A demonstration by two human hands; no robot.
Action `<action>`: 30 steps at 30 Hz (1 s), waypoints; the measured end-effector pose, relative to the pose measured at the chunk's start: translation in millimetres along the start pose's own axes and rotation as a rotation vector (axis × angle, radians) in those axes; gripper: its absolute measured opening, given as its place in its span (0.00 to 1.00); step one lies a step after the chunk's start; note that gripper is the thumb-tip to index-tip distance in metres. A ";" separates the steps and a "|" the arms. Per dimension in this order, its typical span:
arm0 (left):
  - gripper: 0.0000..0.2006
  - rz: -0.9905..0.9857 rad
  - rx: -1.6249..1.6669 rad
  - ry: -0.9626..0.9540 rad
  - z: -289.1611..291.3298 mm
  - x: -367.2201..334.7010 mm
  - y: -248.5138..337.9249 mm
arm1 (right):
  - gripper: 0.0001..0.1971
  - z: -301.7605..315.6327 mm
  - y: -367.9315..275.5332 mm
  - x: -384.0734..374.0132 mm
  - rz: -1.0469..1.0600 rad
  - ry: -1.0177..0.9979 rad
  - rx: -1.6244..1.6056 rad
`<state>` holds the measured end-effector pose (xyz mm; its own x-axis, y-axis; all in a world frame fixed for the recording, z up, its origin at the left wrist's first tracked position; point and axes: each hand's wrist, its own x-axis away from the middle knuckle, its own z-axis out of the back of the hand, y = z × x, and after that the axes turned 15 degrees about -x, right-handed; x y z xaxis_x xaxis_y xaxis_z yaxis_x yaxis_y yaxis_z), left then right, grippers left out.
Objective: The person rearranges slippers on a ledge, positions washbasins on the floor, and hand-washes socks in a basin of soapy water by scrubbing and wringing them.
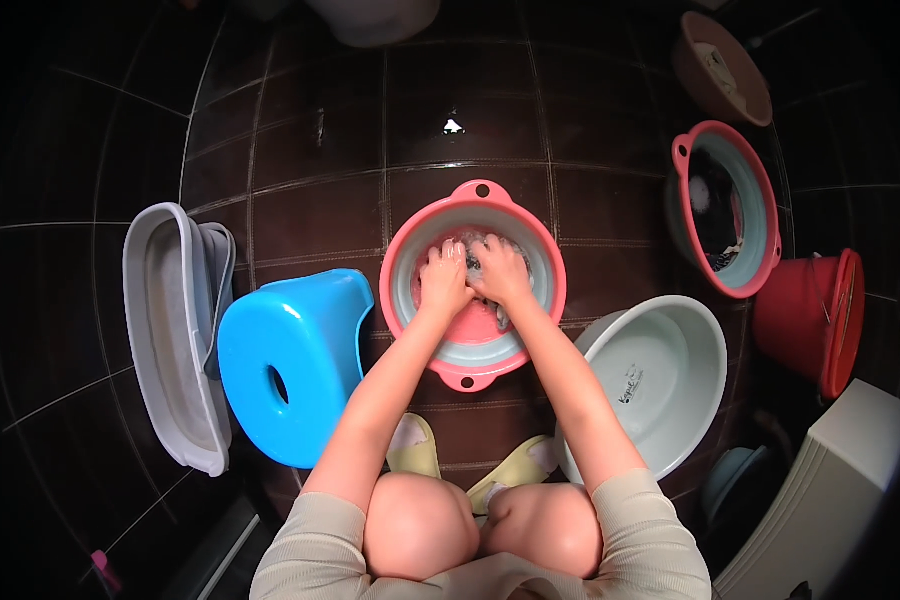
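Note:
Both my hands are down in a pink and grey round basin (557, 262) that stands on the floor in front of my feet. The basin holds some water. A wet dark and light cloth (503, 318) lies in it, partly covered by my fingers. My left hand (446, 280) presses with bent fingers on the cloth's left side. Close beside it, my right hand (500, 272) grips the cloth, thumb toward the left hand. The fingertips of both hands are partly hidden by water and cloth.
A blue stool (320, 330) and a grey folding tub (140, 330) stand at the left. To the right are a pale grey-green basin (670, 400), another pink-rimmed basin (760, 180) with dark contents, a red bucket (795, 305) and a brownish basin (690, 70). Dark tiles cover the floor.

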<state>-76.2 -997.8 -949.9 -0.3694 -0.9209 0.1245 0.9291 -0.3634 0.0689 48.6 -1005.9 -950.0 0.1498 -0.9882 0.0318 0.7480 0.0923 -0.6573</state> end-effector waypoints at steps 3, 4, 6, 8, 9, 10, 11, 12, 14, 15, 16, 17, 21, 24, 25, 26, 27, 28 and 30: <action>0.29 0.009 0.091 -0.015 6.8 -5.4 -0.5 | 0.19 3.4 4.1 0.9 -0.020 0.046 -0.073; 0.25 0.067 0.107 -0.121 11.3 -3.8 -2.6 | 0.19 6.1 -2.5 0.2 -0.128 -0.021 -0.102; 0.18 0.194 0.144 -0.238 12.6 1.7 -10.9 | 0.18 14.1 -18.0 -1.1 -0.304 -0.096 -0.265; 0.17 0.257 0.229 -0.192 12.2 1.6 -11.0 | 0.19 14.2 -14.3 2.9 -0.290 0.012 -0.479; 0.16 0.321 0.316 -0.149 12.5 1.0 -11.4 | 0.20 13.4 -13.7 4.1 -0.274 0.115 -0.694; 0.17 0.296 0.348 -0.113 17.6 1.8 -9.9 | 0.21 13.6 -16.6 5.3 -0.239 0.196 -0.862; 0.17 0.295 0.350 -0.115 23.2 4.8 -8.5 | 0.21 16.7 -18.0 10.0 -0.241 0.196 -0.861; 0.20 0.237 0.351 -0.069 29.3 9.3 -7.6 | 0.21 21.0 -19.3 17.4 -0.173 0.228 -0.777; 0.31 0.159 0.326 -0.095 45.8 19.8 -8.9 | 0.20 33.2 -26.9 27.5 -0.059 0.251 -0.687; 0.31 0.157 0.326 -0.091 53.1 25.6 -9.0 | 0.19 38.4 -30.3 36.3 -0.078 0.222 -0.563; 0.33 0.130 0.314 -0.081 60.4 32.0 -7.9 | 0.17 40.1 -32.5 42.3 -0.104 0.193 -0.515; 0.35 0.103 0.303 -0.071 63.8 36.5 -6.7 | 0.15 41.7 -33.6 47.2 -0.132 0.163 -0.468; 0.38 -0.018 0.120 -0.020 42.3 50.6 0.0 | 0.25 41.2 -52.2 54.6 -0.106 0.099 -0.168; 0.34 -0.128 -0.193 0.048 0.8 48.7 1.5 | 0.29 14.8 -44.0 46.8 0.043 0.140 0.126; 0.33 -0.138 -0.271 0.077 -5.6 45.9 4.6 | 0.29 11.3 -39.9 43.6 0.031 0.129 0.192; 0.33 -0.140 -0.268 0.073 -11.5 43.1 4.3 | 0.29 7.5 -36.0 39.1 0.026 0.125 0.192; 0.31 -0.103 -0.262 0.070 -17.3 38.1 3.1 | 0.27 3.7 -31.9 33.3 -0.001 0.092 0.181; 0.28 -0.068 -0.254 0.067 -21.4 30.0 3.4 | 0.26 1.0 -24.7 26.5 -0.029 0.058 0.171; 0.25 -0.021 -0.181 -0.060 -12.6 10.8 12.1 | 0.24 5.6 -8.5 14.1 -0.135 -0.058 0.078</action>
<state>-68.8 -1014.0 -960.1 -0.3841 -0.9047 0.1842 0.9073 -0.4068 -0.1062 48.0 -1019.9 -939.8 0.0798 -0.9837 0.1610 0.8117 -0.0296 -0.5833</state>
